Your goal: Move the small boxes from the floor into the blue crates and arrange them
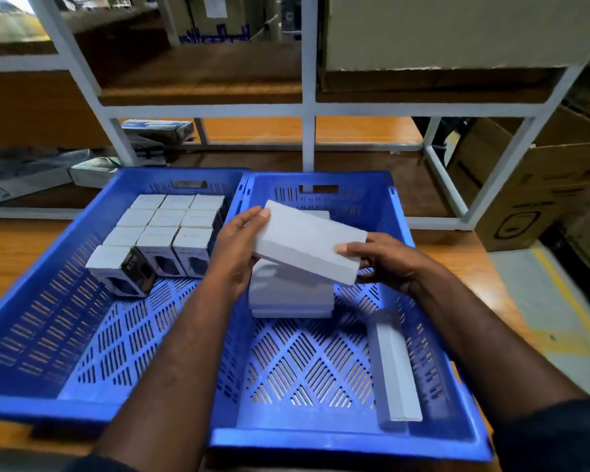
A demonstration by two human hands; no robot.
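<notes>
White box (pixel 309 245) tilted, left hand (pixel 234 248) and right hand (pixel 385 264) gripping opposite ends

Wood floor (pixel 14 247): left crate (pixel 48 407) at 9, touching right crate (pixel 321 445) at 3; rack (pixel 309 144) at 12.

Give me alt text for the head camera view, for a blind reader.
A left hand and a right hand hold a white box over the right blue crate. The left blue crate holds rows of small boxes.

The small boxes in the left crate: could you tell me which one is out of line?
The front-left corner box, turned askew; the others sit squarely in rows.
</notes>
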